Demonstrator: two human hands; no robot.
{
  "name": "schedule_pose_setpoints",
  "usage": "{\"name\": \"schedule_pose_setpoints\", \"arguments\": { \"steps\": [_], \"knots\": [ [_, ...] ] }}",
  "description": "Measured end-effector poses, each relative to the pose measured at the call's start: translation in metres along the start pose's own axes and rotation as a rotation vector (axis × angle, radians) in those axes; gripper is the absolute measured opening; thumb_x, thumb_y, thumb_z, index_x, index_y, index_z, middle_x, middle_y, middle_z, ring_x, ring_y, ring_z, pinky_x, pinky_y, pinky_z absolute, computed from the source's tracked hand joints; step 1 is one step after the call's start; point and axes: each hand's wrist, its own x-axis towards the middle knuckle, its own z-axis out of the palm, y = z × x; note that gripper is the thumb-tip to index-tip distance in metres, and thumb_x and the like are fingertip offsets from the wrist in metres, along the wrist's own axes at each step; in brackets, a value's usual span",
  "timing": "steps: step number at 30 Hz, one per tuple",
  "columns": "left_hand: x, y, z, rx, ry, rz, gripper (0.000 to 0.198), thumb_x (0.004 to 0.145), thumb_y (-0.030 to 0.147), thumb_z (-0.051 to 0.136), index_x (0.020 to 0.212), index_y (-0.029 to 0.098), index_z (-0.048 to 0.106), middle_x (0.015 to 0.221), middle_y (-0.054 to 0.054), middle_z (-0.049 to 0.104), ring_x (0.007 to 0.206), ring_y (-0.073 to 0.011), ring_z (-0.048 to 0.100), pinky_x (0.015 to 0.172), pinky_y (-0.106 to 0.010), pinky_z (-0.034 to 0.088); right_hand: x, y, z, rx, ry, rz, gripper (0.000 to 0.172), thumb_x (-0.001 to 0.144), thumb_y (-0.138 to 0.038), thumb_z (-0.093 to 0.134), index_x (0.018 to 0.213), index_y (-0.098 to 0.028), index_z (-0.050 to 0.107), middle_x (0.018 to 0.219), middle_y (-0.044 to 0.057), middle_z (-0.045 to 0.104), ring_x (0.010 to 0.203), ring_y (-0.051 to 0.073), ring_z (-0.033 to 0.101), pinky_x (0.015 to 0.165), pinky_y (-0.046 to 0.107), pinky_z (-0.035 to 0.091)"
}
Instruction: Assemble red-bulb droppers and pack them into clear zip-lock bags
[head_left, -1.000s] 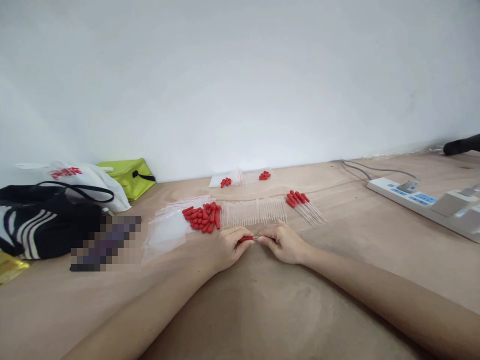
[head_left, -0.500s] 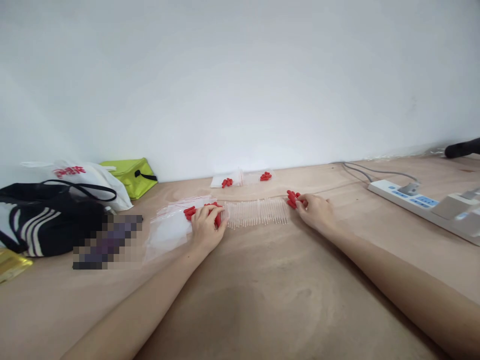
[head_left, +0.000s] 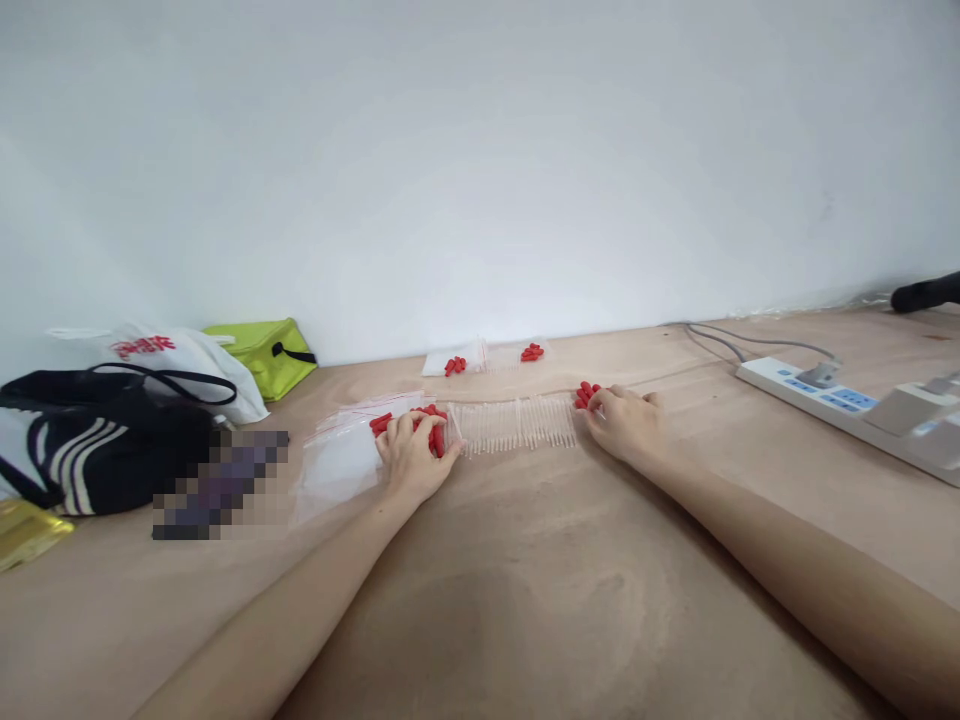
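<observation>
My left hand lies on a pile of loose red rubber caps, its fingers bent down and closing among them. To the right of the pile runs a row of clear thin tubes laid side by side. My right hand rests at the right end of that row, fingers stretched flat over a small bunch of tubes with red caps fitted, which it mostly hides. Empty clear zip bags lie just left of my left hand.
Two small zip bags with red caps lie by the wall. A black striped bag, a white plastic bag and a green pouch sit at the left. A white power strip with cables lies at the right.
A second ago both hands met near me, joining a red cap to a tube. They then parted, the left to the cap pile, the right to the capped bunch, where they still rest.
</observation>
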Motion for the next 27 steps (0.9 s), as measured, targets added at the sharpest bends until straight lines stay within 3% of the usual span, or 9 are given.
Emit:
{"name": "schedule_pose_setpoints", "arguments": {
  "steps": [5,10,14,17,22,25,27],
  "knots": [
    [0.003,-0.002,-0.003,0.052,0.015,-0.052,0.032,0.069,0.048,0.056,0.088,0.022,0.059,0.099,-0.007,0.053,0.099,-0.0275,0.041,0.082,-0.04,0.029,0.002,-0.023,-0.005,-0.049,-0.174,-0.021,0.027,0.077,-0.036,0.042,0.075,-0.017,0.06,0.087,0.009,0.063,0.091,0.025,0.052,0.077,0.039,0.026],
    [0.017,-0.012,-0.004,0.116,0.056,-0.099,0.036,0.074,0.048,0.05,0.095,0.021,0.06,0.102,-0.009,0.053,0.1,-0.0283,0.042,0.082,-0.041,0.029,0.013,-0.033,-0.007,-0.093,-0.259,0.065,0.023,0.072,-0.027,0.044,0.077,-0.014,0.062,0.094,0.012,0.061,0.096,0.026,0.05,0.08,0.039,0.028],
    [0.03,-0.022,0.001,0.096,0.005,-0.09,0.031,0.078,0.043,0.047,0.097,0.025,0.063,0.108,-0.008,0.054,0.103,-0.0285,0.042,0.082,-0.043,0.028,0.018,-0.036,-0.007,-0.104,-0.311,0.104,0.026,0.07,-0.025,0.045,0.084,-0.012,0.063,0.093,0.013,0.061,0.094,0.026,0.051,0.08,0.04,0.029],
    [0.033,-0.026,0.005,0.07,0.014,-0.074,0.024,0.077,0.04,0.05,0.088,0.025,0.066,0.102,-0.007,0.057,0.1,-0.028,0.045,0.081,-0.044,0.029,0.019,-0.038,-0.006,-0.085,-0.304,0.117,0.028,0.07,-0.027,0.046,0.088,-0.013,0.063,0.095,0.014,0.061,0.097,0.027,0.05,0.082,0.041,0.029],
    [0.035,-0.028,0.003,-0.023,0.162,-0.034,0.016,0.073,0.035,0.056,0.075,0.022,0.066,0.087,-0.005,0.06,0.092,-0.0264,0.049,0.08,-0.043,0.032,0.016,-0.037,-0.007,-0.071,-0.261,0.1,0.025,0.073,-0.027,0.044,0.082,-0.013,0.062,0.092,0.014,0.061,0.097,0.027,0.05,0.081,0.04,0.029],
    [0.035,-0.024,-0.001,-0.212,0.293,-0.035,0.015,0.072,0.032,0.054,0.074,0.018,0.06,0.078,-0.005,0.058,0.08,-0.022,0.053,0.072,-0.036,0.04,0.011,-0.035,-0.007,-0.017,-0.16,0.029,0.024,0.077,-0.026,0.04,0.074,-0.013,0.06,0.082,0.013,0.063,0.086,0.025,0.055,0.079,0.038,0.03],
    [0.032,-0.016,-0.002,-0.426,0.307,-0.016,0.014,0.074,0.03,0.052,0.079,0.017,0.055,0.074,-0.003,0.058,0.068,-0.0168,0.054,0.063,-0.029,0.043,0.004,-0.033,-0.006,0.077,-0.065,-0.069,0.024,0.081,-0.026,0.037,0.074,-0.014,0.057,0.081,0.011,0.063,0.08,0.022,0.056,0.077,0.036,0.032]
  ]
}}
